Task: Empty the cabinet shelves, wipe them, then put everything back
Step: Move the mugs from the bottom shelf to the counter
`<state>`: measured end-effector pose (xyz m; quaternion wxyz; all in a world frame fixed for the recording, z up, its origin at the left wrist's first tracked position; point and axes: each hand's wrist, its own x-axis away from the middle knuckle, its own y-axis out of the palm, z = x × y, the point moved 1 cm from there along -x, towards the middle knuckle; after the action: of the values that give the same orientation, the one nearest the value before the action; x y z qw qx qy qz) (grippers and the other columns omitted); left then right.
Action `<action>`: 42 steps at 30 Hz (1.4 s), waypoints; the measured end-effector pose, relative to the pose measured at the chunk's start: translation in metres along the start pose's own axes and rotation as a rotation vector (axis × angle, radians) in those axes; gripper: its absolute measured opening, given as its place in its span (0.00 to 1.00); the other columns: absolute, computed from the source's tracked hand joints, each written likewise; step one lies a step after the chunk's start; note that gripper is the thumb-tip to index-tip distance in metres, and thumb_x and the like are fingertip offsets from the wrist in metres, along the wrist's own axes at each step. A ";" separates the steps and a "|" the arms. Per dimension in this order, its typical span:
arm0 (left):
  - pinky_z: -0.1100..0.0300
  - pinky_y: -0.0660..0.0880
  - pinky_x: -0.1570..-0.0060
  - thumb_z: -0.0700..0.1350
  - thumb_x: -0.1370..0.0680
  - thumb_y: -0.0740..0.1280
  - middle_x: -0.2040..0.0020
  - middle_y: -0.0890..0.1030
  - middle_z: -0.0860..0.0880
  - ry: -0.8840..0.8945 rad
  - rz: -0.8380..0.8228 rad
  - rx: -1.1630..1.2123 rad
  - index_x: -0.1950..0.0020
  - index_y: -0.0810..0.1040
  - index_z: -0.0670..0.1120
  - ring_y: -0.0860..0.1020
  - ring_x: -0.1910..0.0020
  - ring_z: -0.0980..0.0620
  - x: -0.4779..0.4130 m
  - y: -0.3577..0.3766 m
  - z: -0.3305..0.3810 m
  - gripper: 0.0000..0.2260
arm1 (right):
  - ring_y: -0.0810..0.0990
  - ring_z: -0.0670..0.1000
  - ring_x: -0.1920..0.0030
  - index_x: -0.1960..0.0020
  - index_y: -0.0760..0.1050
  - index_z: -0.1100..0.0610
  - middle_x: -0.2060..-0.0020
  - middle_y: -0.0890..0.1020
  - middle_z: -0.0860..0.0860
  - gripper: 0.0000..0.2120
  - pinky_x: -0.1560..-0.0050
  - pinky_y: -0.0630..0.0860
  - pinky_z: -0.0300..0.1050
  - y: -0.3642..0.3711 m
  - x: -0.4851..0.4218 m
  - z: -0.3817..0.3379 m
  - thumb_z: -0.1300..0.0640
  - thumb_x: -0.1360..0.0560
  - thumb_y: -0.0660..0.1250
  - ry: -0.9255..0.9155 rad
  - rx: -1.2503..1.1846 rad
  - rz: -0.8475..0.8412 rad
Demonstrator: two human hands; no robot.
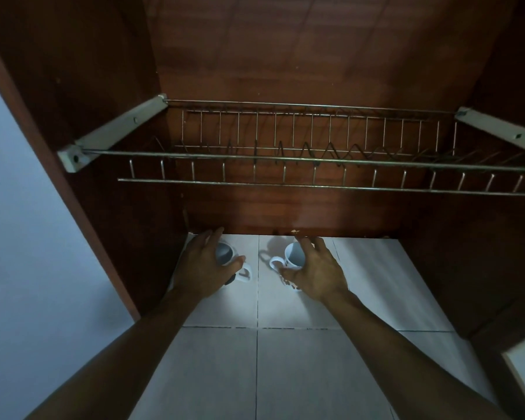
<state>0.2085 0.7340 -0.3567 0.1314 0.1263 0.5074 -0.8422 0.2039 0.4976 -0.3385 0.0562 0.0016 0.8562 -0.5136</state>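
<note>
While both arms reach up the middle of the frame, each hand closes on a mug. Left hand point(205, 263): fingers and thumb curled round the left mug point(225, 253), whose handle pokes out to the right. Right hand point(317, 272): fingers over the rim of the right mug point(294, 256), thumb low on its side, handle to the left. Both look like grasps, not mere touches.

Mugs stand upright at centre frame, near each other but apart. They sit on white tiles point(285, 374) just below the bottom edge of the cabinet point(285, 207).

Rack point(285, 159) across the middle: bare wire, nothing on it. Interior dim. No cloth in sight.

Step, as I judge it: the rack is emptied and the mugs are out. Cannot tell whether these two are being set down or picked up to go back. Nothing shows whether wiping is done.

Next move, if returning them: lift both past the lower edge, up and in, without knocking them together or catching the front wire. If setting them down: let go and fetch a cloth.
</note>
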 end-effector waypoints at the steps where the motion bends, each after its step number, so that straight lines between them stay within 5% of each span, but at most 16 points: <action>1: 0.51 0.68 0.31 0.69 0.34 0.67 0.29 0.72 0.46 0.005 0.002 -0.001 0.27 0.69 0.47 0.70 0.31 0.45 0.001 -0.002 0.001 0.41 | 0.70 0.56 0.31 0.23 0.56 0.46 0.26 0.63 0.49 0.44 0.33 0.72 0.53 -0.002 0.002 -0.001 0.29 0.32 0.66 -0.006 -0.003 0.007; 6: 0.51 0.66 0.30 0.62 0.30 0.72 0.28 0.70 0.47 0.053 0.025 -0.014 0.26 0.67 0.47 0.67 0.29 0.45 0.008 -0.011 0.010 0.37 | 0.71 0.55 0.32 0.26 0.62 0.50 0.28 0.66 0.50 0.43 0.35 0.73 0.51 -0.019 0.010 -0.003 0.29 0.33 0.67 -0.017 0.015 0.024; 13: 0.48 0.69 0.32 0.65 0.29 0.65 0.31 0.74 0.47 0.227 0.060 -0.177 0.29 0.71 0.48 0.70 0.32 0.45 0.018 -0.033 0.040 0.33 | 0.73 0.56 0.36 0.30 0.65 0.54 0.31 0.69 0.52 0.34 0.38 0.72 0.49 -0.045 0.032 -0.007 0.40 0.29 0.71 -0.170 0.119 0.108; 24: 0.41 0.71 0.39 0.57 0.34 0.71 0.41 0.79 0.42 0.504 0.238 -0.274 0.36 0.74 0.45 0.76 0.41 0.39 0.067 -0.052 0.106 0.30 | 0.54 0.58 0.23 0.22 0.52 0.54 0.23 0.57 0.55 0.39 0.25 0.50 0.57 -0.084 0.081 -0.010 0.39 0.25 0.64 -0.308 0.351 0.169; 42: 0.38 0.70 0.38 0.54 0.34 0.70 0.33 0.74 0.37 0.586 0.176 -0.275 0.31 0.73 0.42 0.73 0.35 0.35 0.173 -0.095 0.130 0.33 | 0.48 0.59 0.22 0.20 0.46 0.54 0.21 0.49 0.56 0.40 0.24 0.46 0.57 -0.109 0.226 -0.018 0.40 0.23 0.61 -0.247 0.436 0.164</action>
<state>0.0032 0.6451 -0.2802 0.0679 0.3877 0.6196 -0.6791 -0.0286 0.4499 -0.2565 0.2002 0.0203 0.7090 -0.6758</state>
